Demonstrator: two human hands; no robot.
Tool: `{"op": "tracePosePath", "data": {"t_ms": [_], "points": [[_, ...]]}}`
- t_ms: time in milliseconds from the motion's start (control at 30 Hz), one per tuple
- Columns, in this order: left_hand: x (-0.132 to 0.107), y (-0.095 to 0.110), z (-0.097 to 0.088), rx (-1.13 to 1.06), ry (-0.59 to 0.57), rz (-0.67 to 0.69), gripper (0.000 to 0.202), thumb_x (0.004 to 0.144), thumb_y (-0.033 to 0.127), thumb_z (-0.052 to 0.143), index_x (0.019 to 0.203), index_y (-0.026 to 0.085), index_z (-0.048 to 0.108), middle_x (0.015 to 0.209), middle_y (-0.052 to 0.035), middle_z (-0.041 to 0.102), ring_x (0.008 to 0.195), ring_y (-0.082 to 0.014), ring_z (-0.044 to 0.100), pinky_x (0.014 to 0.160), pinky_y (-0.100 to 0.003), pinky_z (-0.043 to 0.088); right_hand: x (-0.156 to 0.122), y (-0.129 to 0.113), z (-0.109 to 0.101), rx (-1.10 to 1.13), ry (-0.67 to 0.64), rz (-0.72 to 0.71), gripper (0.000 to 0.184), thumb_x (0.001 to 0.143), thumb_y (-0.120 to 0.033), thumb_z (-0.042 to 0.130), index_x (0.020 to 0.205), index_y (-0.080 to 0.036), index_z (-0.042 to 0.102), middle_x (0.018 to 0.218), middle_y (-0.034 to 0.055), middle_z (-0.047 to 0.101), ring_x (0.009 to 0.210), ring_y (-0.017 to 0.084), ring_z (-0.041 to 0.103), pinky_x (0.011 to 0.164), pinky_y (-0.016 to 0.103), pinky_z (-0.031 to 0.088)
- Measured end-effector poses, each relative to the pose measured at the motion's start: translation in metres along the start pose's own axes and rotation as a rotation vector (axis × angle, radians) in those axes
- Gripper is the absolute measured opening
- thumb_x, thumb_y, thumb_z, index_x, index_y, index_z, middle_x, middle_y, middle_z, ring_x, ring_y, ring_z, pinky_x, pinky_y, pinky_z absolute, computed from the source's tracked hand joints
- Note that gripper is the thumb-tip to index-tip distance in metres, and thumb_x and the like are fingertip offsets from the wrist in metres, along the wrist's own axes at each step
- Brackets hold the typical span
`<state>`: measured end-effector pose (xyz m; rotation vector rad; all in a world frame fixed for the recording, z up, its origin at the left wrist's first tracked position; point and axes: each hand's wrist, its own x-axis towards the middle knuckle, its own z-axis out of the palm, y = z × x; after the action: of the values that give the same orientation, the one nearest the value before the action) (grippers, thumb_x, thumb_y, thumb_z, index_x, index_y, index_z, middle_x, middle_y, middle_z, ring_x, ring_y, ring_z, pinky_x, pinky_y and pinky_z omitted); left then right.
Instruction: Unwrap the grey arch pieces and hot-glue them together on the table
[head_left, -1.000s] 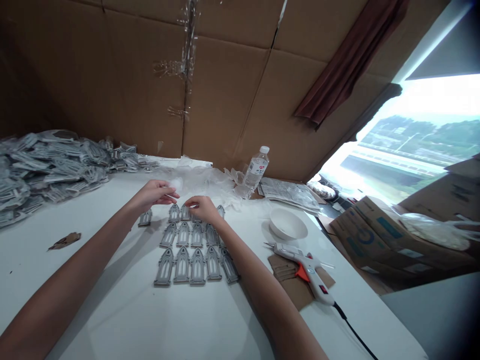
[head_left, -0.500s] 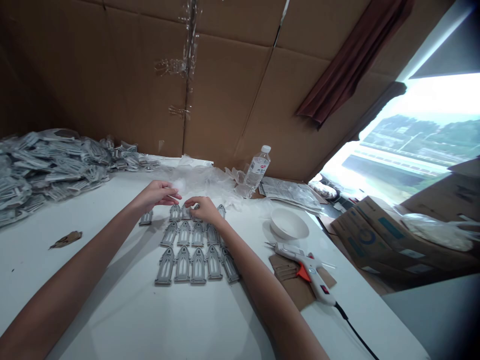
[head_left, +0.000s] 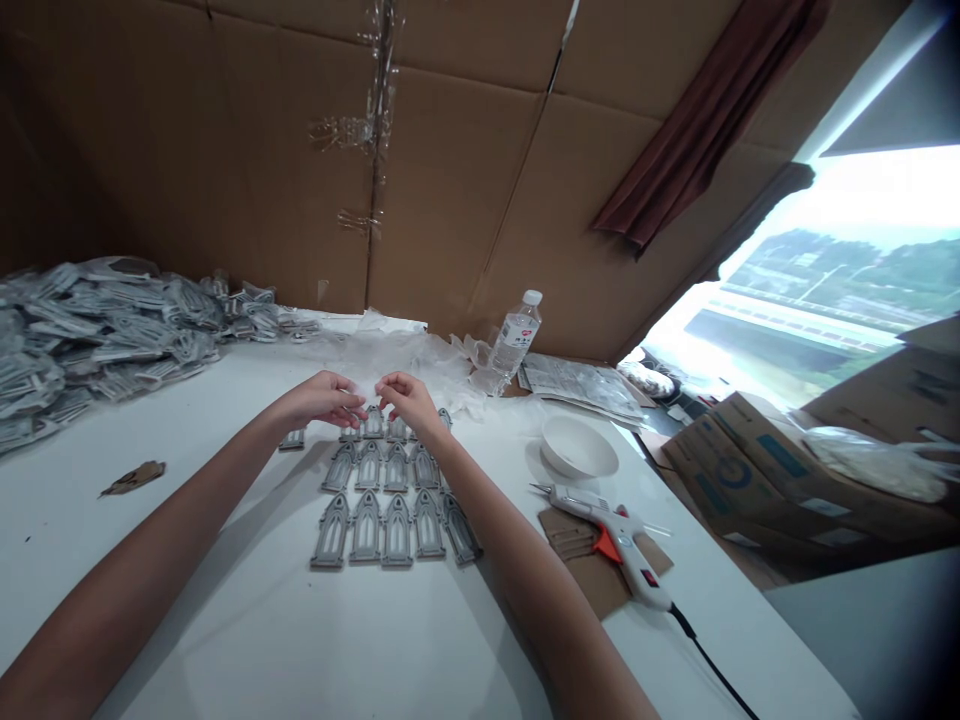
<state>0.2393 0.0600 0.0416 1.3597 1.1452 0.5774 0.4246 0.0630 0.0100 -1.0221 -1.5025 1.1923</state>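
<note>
My left hand [head_left: 328,398] is closed, thumb and fingers around a small whitish translucent piece [head_left: 367,389] whose kind I cannot make out. Close on its right, my right hand [head_left: 409,402] pinches with thumb and forefinger at that piece's edge; what lies between the fingertips is too small to name. Below both hands, grey arched window-shaped pieces [head_left: 367,467] lie in three rows on the white table. The farthest row is partly covered by my hands, and my right forearm hides part of the right end. One more grey piece [head_left: 292,438] lies apart, beside my left wrist.
A heap of bagged grey pieces [head_left: 112,325] fills the back left. Crumpled clear plastic [head_left: 405,355] and a water bottle [head_left: 516,340] are at the back. On the right are a white bowl [head_left: 577,447] and a corded glue gun [head_left: 611,535] on cardboard [head_left: 600,592].
My right hand has lifted away from the far row and come up to my left hand. The whitish piece, held by my left hand before, is now between both hands.
</note>
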Motion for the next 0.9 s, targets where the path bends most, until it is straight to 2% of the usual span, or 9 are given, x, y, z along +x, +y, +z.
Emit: {"op": "tracePosePath", "data": {"t_ms": [100,200,367,633,800,900], "points": [[0.003,-0.003,-0.006,0.037,0.015,0.008,0.043,0.06,0.047,0.08,0.08,0.013,0.061,0.087,-0.0133,0.074,0.075,-0.0203,0.071,0.067,-0.026,0.053,0.0,0.0,-0.003,-0.062,0.075,0.019,0.03,0.074,-0.044,0.058,0.085,-0.015,0.062,0.084,0.0045,0.061,0.065,0.01,0.056,0.046,0.018,0.042],[0.005,-0.005,-0.017,0.089,0.094,0.023,0.045,0.06,0.048,0.079,0.081,0.013,0.062,0.086,-0.0132,0.074,0.074,-0.0205,0.071,0.066,-0.026,0.054,0.001,0.005,-0.005,-0.151,0.133,0.042,0.034,0.078,-0.044,0.053,0.091,-0.015,0.064,0.091,0.006,0.064,0.066,0.011,0.057,0.049,0.019,0.042],[0.003,-0.003,-0.029,0.109,0.17,0.048,0.046,0.058,0.049,0.08,0.078,0.013,0.06,0.087,-0.013,0.074,0.071,-0.0192,0.07,0.063,-0.026,0.053,0.002,0.02,0.006,-0.322,0.075,0.051,0.023,0.075,-0.034,0.059,0.076,-0.014,0.071,0.076,0.0033,0.068,0.071,0.014,0.059,0.064,0.022,0.043],[-0.003,0.003,-0.027,0.127,0.156,0.062,0.044,0.061,0.05,0.078,0.078,0.013,0.06,0.087,-0.0126,0.074,0.069,-0.0175,0.069,0.063,-0.025,0.053,-0.002,0.028,0.024,-0.514,-0.025,0.053,0.017,0.075,-0.024,0.06,0.077,-0.017,0.076,0.079,0.0025,0.072,0.075,0.016,0.062,0.073,0.023,0.043],[-0.002,0.002,-0.028,0.145,0.139,0.05,0.043,0.062,0.049,0.078,0.079,0.013,0.061,0.087,-0.0125,0.074,0.07,-0.0182,0.07,0.063,-0.025,0.053,0.0,0.019,0.018,-0.503,0.036,0.039,0.025,0.076,-0.026,0.059,0.092,-0.016,0.075,0.094,0.0057,0.071,0.086,0.016,0.061,0.081,0.024,0.043],[-0.001,0.001,-0.027,0.159,0.094,0.04,0.043,0.064,0.049,0.077,0.081,0.013,0.063,0.089,-0.0133,0.074,0.074,-0.0192,0.07,0.063,-0.025,0.053,0.004,0.008,0.012,-0.436,0.067,0.039,0.032,0.083,-0.034,0.05,0.099,-0.016,0.071,0.098,0.0053,0.069,0.081,0.013,0.059,0.075,0.023,0.045]]}}
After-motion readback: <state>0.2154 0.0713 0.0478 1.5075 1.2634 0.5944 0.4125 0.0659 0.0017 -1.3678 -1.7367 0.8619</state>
